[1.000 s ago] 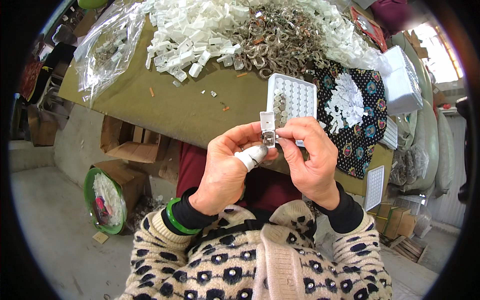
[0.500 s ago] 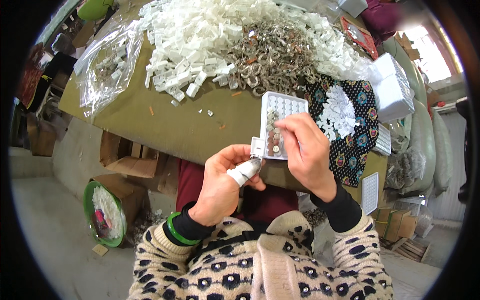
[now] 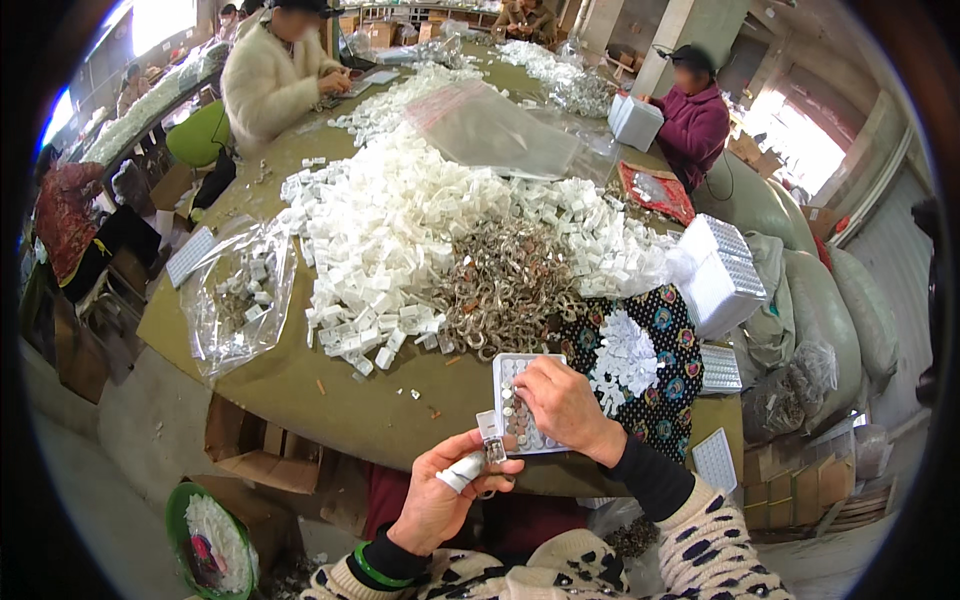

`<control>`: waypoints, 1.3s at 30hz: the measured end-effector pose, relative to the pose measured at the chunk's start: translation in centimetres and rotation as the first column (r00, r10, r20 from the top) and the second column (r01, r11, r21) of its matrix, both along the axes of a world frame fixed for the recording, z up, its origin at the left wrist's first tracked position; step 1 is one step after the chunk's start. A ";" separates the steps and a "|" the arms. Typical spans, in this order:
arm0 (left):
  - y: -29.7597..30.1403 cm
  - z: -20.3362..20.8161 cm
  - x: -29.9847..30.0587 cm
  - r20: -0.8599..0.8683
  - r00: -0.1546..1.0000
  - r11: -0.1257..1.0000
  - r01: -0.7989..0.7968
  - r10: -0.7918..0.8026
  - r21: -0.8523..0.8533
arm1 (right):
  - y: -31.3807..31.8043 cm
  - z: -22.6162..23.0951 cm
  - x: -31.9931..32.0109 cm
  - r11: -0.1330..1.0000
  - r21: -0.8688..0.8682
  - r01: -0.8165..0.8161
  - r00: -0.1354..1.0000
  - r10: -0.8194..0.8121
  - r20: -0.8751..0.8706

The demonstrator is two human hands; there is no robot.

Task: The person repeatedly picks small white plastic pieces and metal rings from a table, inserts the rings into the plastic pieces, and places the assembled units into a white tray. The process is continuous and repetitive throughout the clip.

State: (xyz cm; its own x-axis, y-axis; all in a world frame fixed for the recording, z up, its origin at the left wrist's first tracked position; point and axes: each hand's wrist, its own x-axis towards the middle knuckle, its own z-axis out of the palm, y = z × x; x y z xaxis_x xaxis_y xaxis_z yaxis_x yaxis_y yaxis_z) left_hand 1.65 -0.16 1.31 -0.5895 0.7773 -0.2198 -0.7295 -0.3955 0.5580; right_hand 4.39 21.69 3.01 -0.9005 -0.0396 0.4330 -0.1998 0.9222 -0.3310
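My left hand [image 3: 440, 495], with white tape wrapped round one finger, pinches a small white plastic case [image 3: 488, 424] with a clear lower part. Just right of it, a white compartment tray [image 3: 504, 370] lies at the table's front edge, with small round pieces in its left rows. My right hand [image 3: 575, 408] reaches over this tray, thumb and fingertips pinched together at the round pieces. Whatever is between them is too small to make out. Beyond the tray lies a heap of curved metal pieces [image 3: 510, 285], beside a large pile of white plastic parts [image 3: 375, 225].
White flat pieces [image 3: 625, 358] lie on a dark patterned cloth [image 3: 668, 335] to the right. Stacked white trays [image 3: 720, 275] stand behind it. A clear bag [image 3: 240, 300] rests at left. Two people [image 3: 265, 75] [image 3: 690, 125] sit along the olive table [image 3: 340, 415]; others are farther back.
The view has tilted up, bringing the table's far side and other people into sight. My left hand still holds the case, and my right fingers stay at the tray, now nearer its far end.
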 end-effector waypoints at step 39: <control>-0.4 -0.7 1.7 -0.220 0.972 0.995 -0.071 0.086 0.073 | -6.4 2.8 5.5 -0.139 -0.959 0.248 0.922 0.338 0.189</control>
